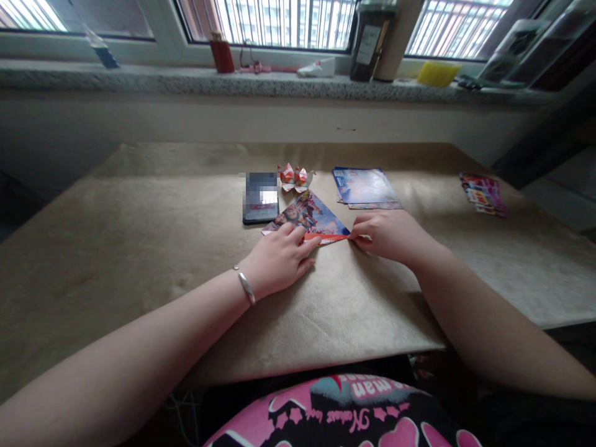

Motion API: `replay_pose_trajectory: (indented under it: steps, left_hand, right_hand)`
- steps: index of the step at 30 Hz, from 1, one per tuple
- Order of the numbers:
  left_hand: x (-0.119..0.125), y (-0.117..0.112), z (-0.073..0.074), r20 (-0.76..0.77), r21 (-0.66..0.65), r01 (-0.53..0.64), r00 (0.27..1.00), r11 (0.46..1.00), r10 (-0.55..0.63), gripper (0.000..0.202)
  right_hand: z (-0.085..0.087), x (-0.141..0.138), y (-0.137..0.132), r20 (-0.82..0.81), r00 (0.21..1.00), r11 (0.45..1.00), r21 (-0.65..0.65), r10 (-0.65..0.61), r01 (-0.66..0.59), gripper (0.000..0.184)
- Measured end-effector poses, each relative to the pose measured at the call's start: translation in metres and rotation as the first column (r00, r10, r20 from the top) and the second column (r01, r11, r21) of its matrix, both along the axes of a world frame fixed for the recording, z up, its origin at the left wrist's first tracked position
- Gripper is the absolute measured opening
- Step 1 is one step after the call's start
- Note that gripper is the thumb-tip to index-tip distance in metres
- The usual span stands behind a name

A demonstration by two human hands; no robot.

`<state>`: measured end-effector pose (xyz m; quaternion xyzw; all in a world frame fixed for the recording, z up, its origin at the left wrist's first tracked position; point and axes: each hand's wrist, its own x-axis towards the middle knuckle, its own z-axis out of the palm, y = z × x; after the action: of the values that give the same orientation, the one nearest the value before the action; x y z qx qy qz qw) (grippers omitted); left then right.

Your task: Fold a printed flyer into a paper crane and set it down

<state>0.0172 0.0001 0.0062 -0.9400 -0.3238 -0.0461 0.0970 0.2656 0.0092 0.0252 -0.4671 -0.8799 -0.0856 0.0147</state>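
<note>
A colourful printed paper (311,215) folded into a triangle lies flat on the tan table (139,236). My left hand (279,257), a silver bangle on its wrist, presses its fingers down on the triangle's near edge. My right hand (390,234) pinches the triangle's right corner with closed fingertips. A small folded red-and-white paper figure (293,177) stands just behind the triangle.
A dark phone (261,197) lies left of the triangle. A stack of printed sheets (365,187) lies behind my right hand, more sheets (483,194) at far right. On the windowsill (139,77) stand a red cup (222,54), a dark jar (369,42) and a yellow box (437,72).
</note>
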Motion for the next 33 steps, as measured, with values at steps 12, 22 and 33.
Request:
replay_pose_trajectory:
  steps: [12, 22, 33]
  left_hand:
    - [-0.001, 0.001, -0.001, 0.011, 0.003, 0.005, 1.0, 1.0, -0.005, 0.044]
    - [-0.001, 0.001, -0.001, 0.013, 0.009, 0.011, 1.0, 1.0, -0.011, 0.045]
    - [-0.001, 0.001, -0.001, 0.012, 0.016, 0.025, 1.0, 1.0, -0.025, 0.045]
  right_hand:
    - [0.003, 0.013, 0.003, 0.04, 0.999, 1.0, -0.008, 0.003, -0.003, 0.019]
    - [-0.005, 0.001, 0.002, -0.096, 0.987, 0.991, 0.027, 0.131, -0.129, 0.021]
    - [-0.017, -0.014, 0.0, -0.259, 0.934, 0.967, -0.003, 0.246, -0.255, 0.025]
